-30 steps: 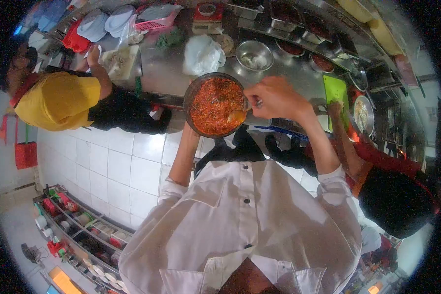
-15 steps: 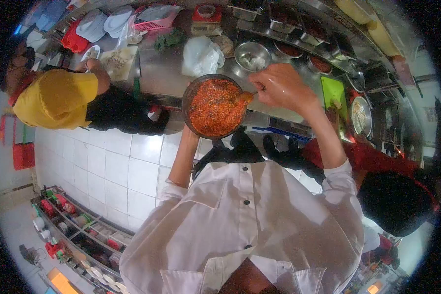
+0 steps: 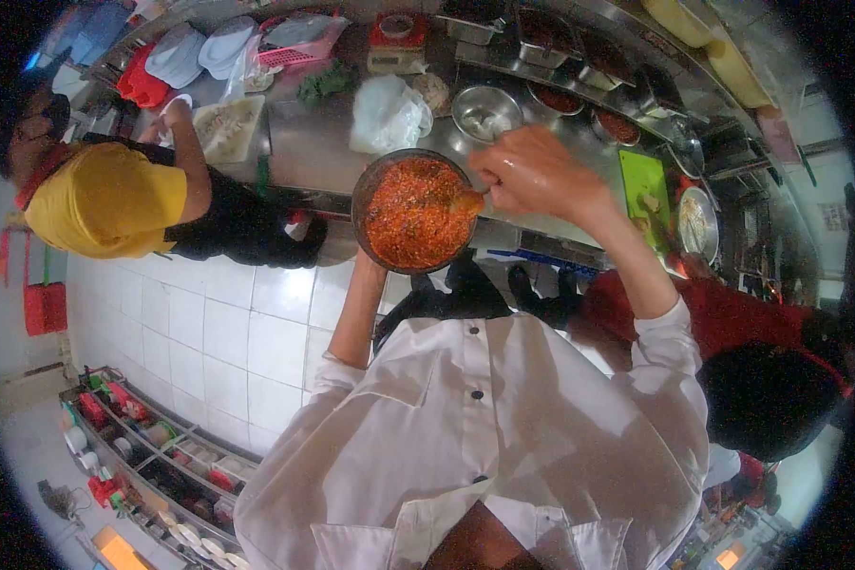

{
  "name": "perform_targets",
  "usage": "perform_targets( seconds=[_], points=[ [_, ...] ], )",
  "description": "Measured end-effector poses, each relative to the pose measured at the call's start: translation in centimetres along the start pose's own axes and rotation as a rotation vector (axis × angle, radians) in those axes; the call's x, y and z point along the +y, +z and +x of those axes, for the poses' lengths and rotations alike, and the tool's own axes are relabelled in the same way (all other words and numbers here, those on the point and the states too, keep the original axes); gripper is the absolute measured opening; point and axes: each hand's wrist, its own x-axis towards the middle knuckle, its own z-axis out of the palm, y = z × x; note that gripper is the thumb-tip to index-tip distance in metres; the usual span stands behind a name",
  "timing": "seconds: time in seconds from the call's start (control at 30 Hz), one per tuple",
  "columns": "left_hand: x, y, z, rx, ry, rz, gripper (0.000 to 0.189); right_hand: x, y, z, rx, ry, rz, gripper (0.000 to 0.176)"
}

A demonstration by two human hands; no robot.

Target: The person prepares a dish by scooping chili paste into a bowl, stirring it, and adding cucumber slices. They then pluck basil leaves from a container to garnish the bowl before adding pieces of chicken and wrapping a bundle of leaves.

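Note:
A round dark bowl [image 3: 359, 228] is in front of my white shirt, near the counter edge. Coarse red-orange sauce [image 3: 410, 217] with dark specks fills much of it. My left hand [image 3: 370, 269] supports the bowl from below; its fingers are hidden beneath. Over the right rim, my right hand [image 3: 537, 176] is closed around the handle of a spoon [image 3: 467, 203]. The spoon's sauce-coated head rests in the sauce. Most of its handle is covered by my fingers.
Beyond the bowl, the steel counter [image 3: 304, 142] carries a clear plastic bag [image 3: 389, 112], a metal bowl [image 3: 485, 109], leafy greens [image 3: 327, 83] and a green cutting board [image 3: 644, 185]. One person in a yellow shirt [image 3: 114, 195] is at left; another in red [image 3: 703, 309] is close at right.
My right hand has shifted slightly left, and the spoon has moved farther into the bowl. At left, the person in yellow has shifted their arm and the white dish they hold.

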Motion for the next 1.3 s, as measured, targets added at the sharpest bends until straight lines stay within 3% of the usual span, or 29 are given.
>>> perform_targets(
  seconds=[0.1,0.2,0.3,0.4,0.47,0.5,0.57,0.7,0.77,0.87,1.0,1.1,1.17,1.3],
  points=[
    [0.0,-0.7,0.1,0.032,0.024,-0.037,0.066,0.5,0.5,0.3,-0.049,0.0,-0.149,0.011],
    [0.1,-1.5,0.5,-0.115,-0.012,-0.144,0.062,0.4,-0.8,0.9,0.065,0.078,-0.192,0.011],
    [-0.2,-2.5,0.2,-0.004,0.061,0.005,0.057,-0.1,-1.6,1.0,-0.046,0.001,-0.115,0.009],
    [-0.6,-2.7,-0.3,-0.139,0.068,0.103,0.05,0.1,-1.1,1.5,-0.135,-0.041,-0.037,0.008],
    [-0.8,-2.9,-0.1,-0.075,0.039,0.073,0.052,0.2,-1.2,2.1,0.088,-0.047,-0.048,0.012],
    [-0.7,-3.0,-0.4,-0.075,0.05,0.07,0.052,0.1,-1.4,2.1,0.084,-0.058,-0.047,0.012],
    [-0.6,-2.7,-1.3,-0.046,-0.022,0.054,0.051,-0.6,-2.1,2.1,-0.086,-0.064,0.056,0.013],
    [-0.9,-2.3,-1.5,-0.049,-0.028,0.092,0.051,-0.8,0.4,2.2,-0.13,-0.252,0.17,0.012],
    [-1.0,-2.5,-1.3,-0.048,-0.022,0.136,0.051,-0.9,0.7,2.8,-0.063,-0.101,0.098,0.013],
    [-1.2,-2.5,-1.2,-0.043,-0.014,0.215,0.051,-1.3,-0.8,2.9,0.003,-0.042,0.142,0.014],
    [-2.0,-2.6,-0.5,-0.014,0.0,0.398,0.05,-2.0,-0.5,2.2,-0.149,-0.149,0.144,0.013],
    [-2.6,-2.7,-0.3,0.003,0.004,0.48,0.05,-1.9,0.6,2.1,-0.028,-0.155,0.093,0.013],
    [-2.8,-2.7,-0.2,-0.005,0.0,0.489,0.049,-1.1,0.1,2.3,0.076,-0.032,0.111,0.013],
    [-2.9,-2.6,0.0,-0.022,-0.001,0.471,0.048,-2.2,-0.7,1.6,-0.063,-0.018,0.155,0.014]
  ],
)
